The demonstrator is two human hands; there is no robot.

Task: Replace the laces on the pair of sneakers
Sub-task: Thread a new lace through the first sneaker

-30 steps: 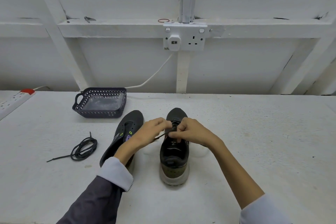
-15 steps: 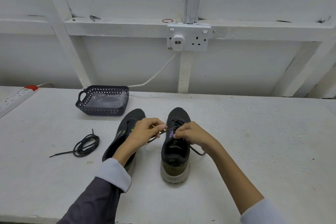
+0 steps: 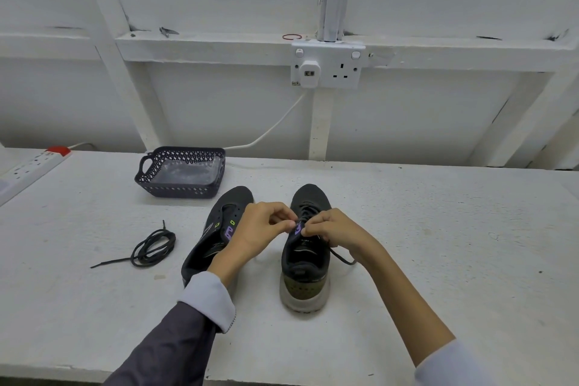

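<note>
Two black sneakers stand on the white table. The right sneaker (image 3: pixel 305 266) stands upright with its heel toward me and a black lace (image 3: pixel 341 257) threaded through its upper eyelets; one end trails off its right side. The left sneaker (image 3: pixel 216 238) leans over to the left and shows bare eyelets. My left hand (image 3: pixel 260 230) and my right hand (image 3: pixel 332 229) meet over the right sneaker's tongue, fingertips pinching the lace near the top eyelets. The pinched stretch is mostly hidden by my fingers. A coiled black loose lace (image 3: pixel 150 249) lies to the left.
A dark perforated basket (image 3: pixel 181 171) sits behind the left sneaker. A white power strip (image 3: pixel 31 166) lies at the far left edge, and a wall socket (image 3: pixel 326 66) with a plugged-in cable is above the table. The table's front edge runs just below my sleeves.
My hands have drawn closer together over the right sneaker's tongue, and the taut lace stretch between them is gone. The sneakers and the loose lace have stayed put.
</note>
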